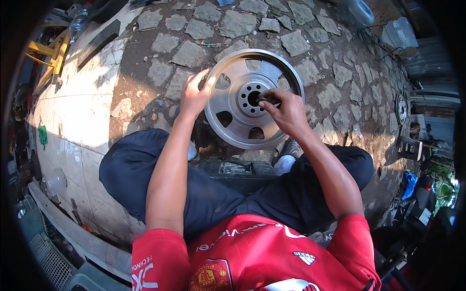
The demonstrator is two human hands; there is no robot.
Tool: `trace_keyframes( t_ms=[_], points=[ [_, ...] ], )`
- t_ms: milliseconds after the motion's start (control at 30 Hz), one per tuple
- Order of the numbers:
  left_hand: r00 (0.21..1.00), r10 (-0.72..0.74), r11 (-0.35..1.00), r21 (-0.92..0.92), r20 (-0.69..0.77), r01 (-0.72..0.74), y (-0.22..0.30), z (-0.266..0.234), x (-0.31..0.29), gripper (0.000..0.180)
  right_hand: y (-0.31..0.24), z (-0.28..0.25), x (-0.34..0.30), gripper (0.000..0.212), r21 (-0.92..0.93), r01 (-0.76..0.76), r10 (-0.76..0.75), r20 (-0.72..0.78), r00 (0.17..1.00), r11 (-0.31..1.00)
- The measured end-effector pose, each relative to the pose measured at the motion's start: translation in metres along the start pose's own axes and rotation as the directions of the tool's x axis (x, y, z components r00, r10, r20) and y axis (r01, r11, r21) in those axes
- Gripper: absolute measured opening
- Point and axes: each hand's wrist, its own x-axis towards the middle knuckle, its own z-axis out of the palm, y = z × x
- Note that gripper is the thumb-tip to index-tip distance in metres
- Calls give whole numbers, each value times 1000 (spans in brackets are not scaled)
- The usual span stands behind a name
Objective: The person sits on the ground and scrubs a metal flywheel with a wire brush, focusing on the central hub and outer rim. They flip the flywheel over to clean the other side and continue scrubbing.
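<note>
A bare silver-grey metal wheel rim (229, 127) is in front of my knees, over the stone paving. It has several wide openings around a raised hub with a ring of small holes. My left hand (195, 94) holds the wheel rim's left edge, its thumb and fingers partly apart. Over the hub's right side is my right hand (287, 109), fingers bent and pinched together. Something small and dark shows at those fingertips, too little of it to name. Part of the hub's central hole is covered by this hand.
Uneven stone paving (238, 24) spreads ahead, with pale tiles (77, 116) on the left. A yellow metal stand (58, 60) and a dark bar (98, 43) are at upper left. Another wheel (401, 109) leans far right, near a clear plastic container (400, 33). A dark box (238, 167) sits between my legs.
</note>
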Motion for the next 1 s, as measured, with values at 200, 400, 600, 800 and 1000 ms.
trace_keyframes(
  t_ms=[200,400,600,800,1000],
  points=[
    [954,-276,940,-173,121,294,-22,21,15,80,11,49,25,25,-184,188,-203,-67,977,965],
    [954,-293,923,-241,62,299,-21,39,14,77,11,91,73,20,-285,159,-235,-255,938,945],
    [973,-228,912,-345,30,224,-21,39,11,76,17,101,75,16,-391,298,-378,-146,914,871],
    [972,-234,918,-324,27,230,-24,44,10,80,25,99,80,15,-435,291,-401,-186,897,852],
    [980,-198,936,-298,-10,186,-22,39,11,81,24,98,92,15,-449,205,-345,-256,903,870]
  ],
)
